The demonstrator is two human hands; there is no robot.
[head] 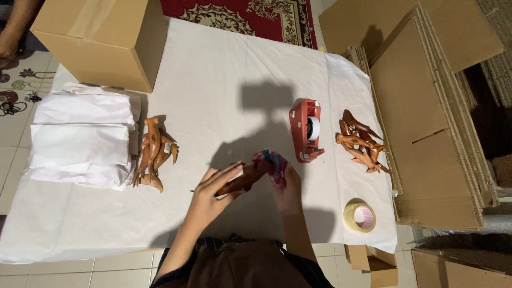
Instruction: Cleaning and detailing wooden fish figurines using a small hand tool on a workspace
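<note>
You held a wooden carving [242, 180] in both hands above the near edge of the table [224, 69].

Your left hand [210, 194] closed its fingers around the carving's lower end, while your right hand [288, 186] pinched a pink-and-blue cloth [271, 161] against its top. A red tape dispenser [306, 129] stood just beyond, more carvings [361, 141] lay near the right edge, and a tape roll [360, 216] sat at the near right corner.
</note>
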